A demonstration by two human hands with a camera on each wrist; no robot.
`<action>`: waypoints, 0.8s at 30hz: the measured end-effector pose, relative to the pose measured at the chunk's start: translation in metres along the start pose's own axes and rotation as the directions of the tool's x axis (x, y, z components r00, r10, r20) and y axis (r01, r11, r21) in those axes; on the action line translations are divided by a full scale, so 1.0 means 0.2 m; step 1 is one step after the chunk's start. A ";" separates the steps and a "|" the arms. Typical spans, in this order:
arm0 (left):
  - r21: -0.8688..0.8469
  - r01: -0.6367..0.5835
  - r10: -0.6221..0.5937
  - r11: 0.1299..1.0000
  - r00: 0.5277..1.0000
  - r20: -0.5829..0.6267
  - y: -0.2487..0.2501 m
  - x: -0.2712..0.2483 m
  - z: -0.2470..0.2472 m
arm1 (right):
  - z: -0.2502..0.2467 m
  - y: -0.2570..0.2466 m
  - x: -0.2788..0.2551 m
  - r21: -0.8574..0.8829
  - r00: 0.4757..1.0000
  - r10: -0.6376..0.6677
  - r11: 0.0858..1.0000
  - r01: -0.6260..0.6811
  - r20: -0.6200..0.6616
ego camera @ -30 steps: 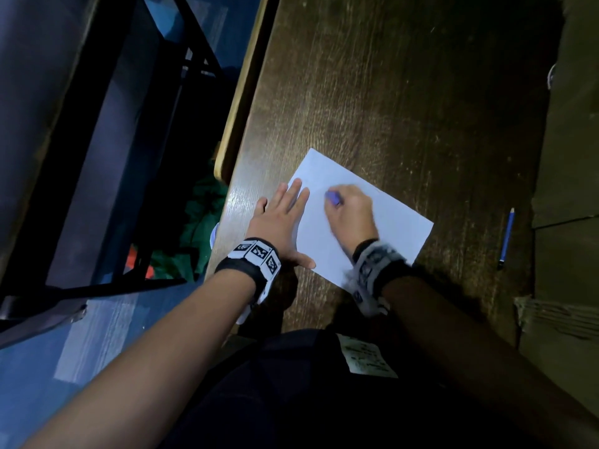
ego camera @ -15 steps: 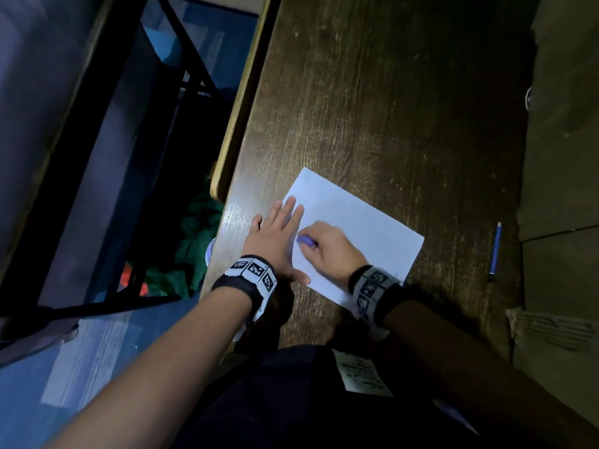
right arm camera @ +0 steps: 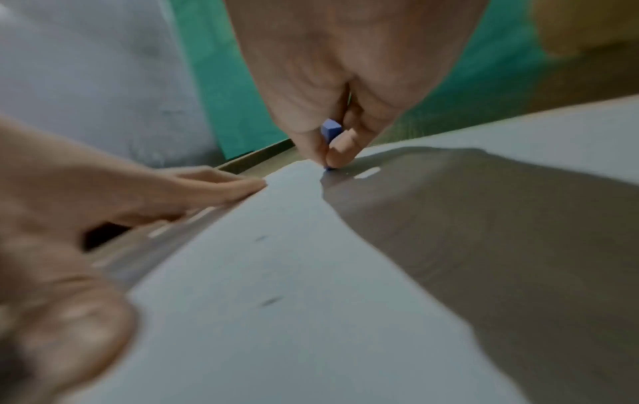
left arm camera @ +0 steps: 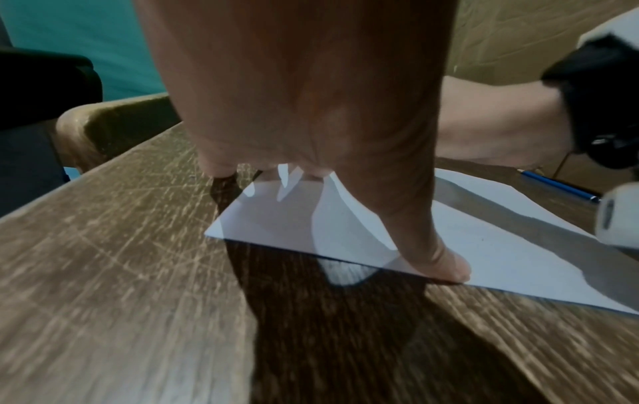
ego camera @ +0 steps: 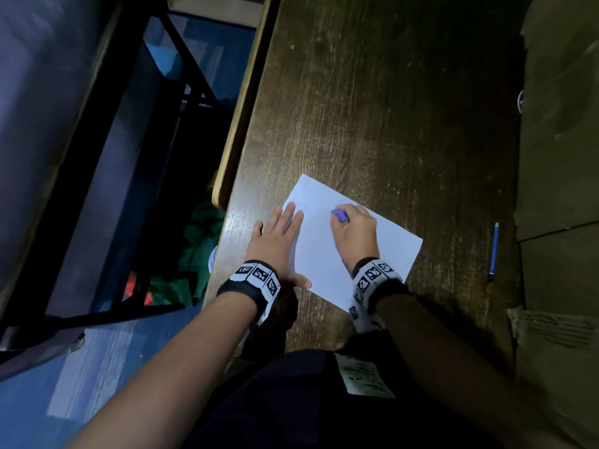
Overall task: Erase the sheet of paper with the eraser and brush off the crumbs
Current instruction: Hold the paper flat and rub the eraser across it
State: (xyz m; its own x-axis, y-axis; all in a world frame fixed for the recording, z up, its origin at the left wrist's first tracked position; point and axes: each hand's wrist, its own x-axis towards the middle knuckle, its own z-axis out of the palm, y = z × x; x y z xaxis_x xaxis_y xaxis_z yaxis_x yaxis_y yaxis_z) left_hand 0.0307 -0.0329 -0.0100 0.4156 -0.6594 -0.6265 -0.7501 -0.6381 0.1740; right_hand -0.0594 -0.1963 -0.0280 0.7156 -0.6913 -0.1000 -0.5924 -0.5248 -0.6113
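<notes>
White sheet of paper (ego camera: 327,251) flat on table, small blue eraser (ego camera: 340,215) pressed tip-down on it — far end (pinched).

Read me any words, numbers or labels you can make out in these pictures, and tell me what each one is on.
None can be read.
Paper tag on the dark clothing: printed lines, too small and blurred to read.
Wrist bands: black and white square marker patterns, no letters.
Sheet of paper: no writing legible; only a few faint specks in the right wrist view.
Blue pencil: no legible marking.
</notes>
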 end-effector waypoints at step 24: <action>0.007 -0.008 0.008 1.000 1.000 -0.020 -0.01 0.02 0.02 | 0.05 -0.14 -0.26 0.100 0.880 -0.292 0.956 0.274 0.374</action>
State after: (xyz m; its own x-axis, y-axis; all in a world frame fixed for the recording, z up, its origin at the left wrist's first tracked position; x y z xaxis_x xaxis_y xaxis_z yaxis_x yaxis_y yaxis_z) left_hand 0.0313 -0.0326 -0.0166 0.4198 -0.6723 -0.6097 -0.7569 -0.6301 0.1737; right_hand -0.0768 -0.1401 -0.0132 0.9413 -0.2692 -0.2035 -0.3329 -0.6417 -0.6909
